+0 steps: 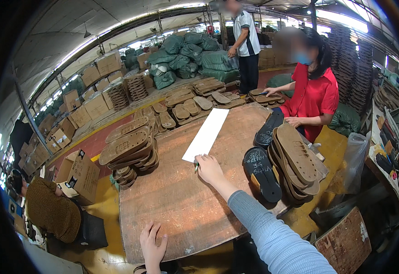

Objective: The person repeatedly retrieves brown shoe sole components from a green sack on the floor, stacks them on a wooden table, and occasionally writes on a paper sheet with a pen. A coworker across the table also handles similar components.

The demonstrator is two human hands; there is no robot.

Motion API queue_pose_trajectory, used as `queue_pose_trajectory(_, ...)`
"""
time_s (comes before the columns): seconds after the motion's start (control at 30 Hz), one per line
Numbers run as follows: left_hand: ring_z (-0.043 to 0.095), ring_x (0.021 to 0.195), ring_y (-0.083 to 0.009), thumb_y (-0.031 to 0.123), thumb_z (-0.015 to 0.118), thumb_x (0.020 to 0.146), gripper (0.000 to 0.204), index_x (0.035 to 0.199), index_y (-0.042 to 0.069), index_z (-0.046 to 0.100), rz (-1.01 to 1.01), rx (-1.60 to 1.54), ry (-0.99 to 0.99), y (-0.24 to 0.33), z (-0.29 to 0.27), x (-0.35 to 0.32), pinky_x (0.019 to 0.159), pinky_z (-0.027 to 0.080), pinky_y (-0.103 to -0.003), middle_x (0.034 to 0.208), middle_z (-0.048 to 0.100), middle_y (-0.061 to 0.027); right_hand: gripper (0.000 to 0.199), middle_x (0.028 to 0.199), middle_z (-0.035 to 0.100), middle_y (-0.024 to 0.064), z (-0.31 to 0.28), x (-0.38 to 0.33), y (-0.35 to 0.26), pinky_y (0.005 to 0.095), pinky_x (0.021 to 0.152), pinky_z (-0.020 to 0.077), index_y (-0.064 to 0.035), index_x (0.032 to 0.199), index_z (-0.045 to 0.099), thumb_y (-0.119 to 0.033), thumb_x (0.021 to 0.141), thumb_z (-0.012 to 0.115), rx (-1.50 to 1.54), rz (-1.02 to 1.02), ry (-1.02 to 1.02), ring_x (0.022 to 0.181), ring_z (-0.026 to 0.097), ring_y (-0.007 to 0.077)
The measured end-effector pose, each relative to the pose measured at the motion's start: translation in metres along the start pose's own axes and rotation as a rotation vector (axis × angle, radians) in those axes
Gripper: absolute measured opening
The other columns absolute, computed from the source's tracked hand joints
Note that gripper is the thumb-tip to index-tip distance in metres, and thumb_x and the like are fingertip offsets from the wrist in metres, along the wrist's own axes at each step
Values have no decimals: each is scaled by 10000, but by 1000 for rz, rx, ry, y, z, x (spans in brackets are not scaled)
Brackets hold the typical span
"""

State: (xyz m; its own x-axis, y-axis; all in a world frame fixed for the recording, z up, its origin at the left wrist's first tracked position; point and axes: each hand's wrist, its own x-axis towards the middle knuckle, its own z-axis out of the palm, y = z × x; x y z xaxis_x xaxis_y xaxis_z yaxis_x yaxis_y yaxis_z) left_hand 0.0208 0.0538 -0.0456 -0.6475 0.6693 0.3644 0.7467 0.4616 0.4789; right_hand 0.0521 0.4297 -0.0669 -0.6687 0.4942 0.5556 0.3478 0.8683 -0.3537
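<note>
Stretched out over the wooden table (181,205), my right hand (211,171) grips a thin pen (196,167), most of it hidden by the fingers. It rests at the near end of a long white strip of paper (208,132). My left hand (153,244) lies at the table's near edge, fingers spread, holding nothing. Beside my right forearm lie black shoe soles (262,176) with white handwriting and a stack of brown soles (297,155). To the left of the paper rises another pile of brown soles (126,146).
More brown soles (185,107) line the table's far side. At the right a person in red (316,93) handles soles; another person (247,36) stands behind. Someone in brown (53,210) sits left, near an open carton (78,176). Green sacks (181,50) are heaped at the back.
</note>
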Motion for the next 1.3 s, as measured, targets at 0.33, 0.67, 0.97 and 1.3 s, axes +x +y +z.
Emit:
queue_pose_trajectory(0.33, 478, 1269, -368, 242, 715, 817, 423, 1215, 112, 654, -18, 13, -8, -1, 0, -1, 1075, 358, -468, 1349, 541, -150, 182, 971, 584, 145, -5, -3, -4, 453, 878, 443, -82, 985, 652, -115, 812, 607, -89, 59, 104, 1019, 539, 328)
queue_pose_trajectory(0.67, 477, 1263, -371, 239, 721, 813, 432, 1218, 109, 645, 10, 3, -6, -4, 1, 0, 1075, 354, -472, 1346, 542, -150, 211, 1043, 545, 162, -2, -3, -2, 469, 886, 427, -84, 994, 663, -84, 787, 617, -208, 12, 327, 1099, 496, 349)
queue_pose_trajectory(0.97, 474, 1253, -379, 279, 742, 802, 454, 1219, 124, 653, 118, 10, -158, -7, -5, 29, 1063, 366, -474, 1356, 507, -193, 120, 935, 580, 131, 2, -6, 1, 469, 891, 428, -80, 941, 608, -108, 824, 618, -57, 37, 164, 983, 576, 326)
queue_pose_trajectory(1.3, 572, 587, -75, 183, 654, 893, 188, 947, 10, 703, -332, -842, -209, -64, 47, 201, 540, 448, -214, 676, 610, -9, 164, 992, 584, 137, 1, 1, 1, 472, 919, 421, -77, 951, 607, -178, 825, 631, -14, 69, 112, 1038, 554, 331)
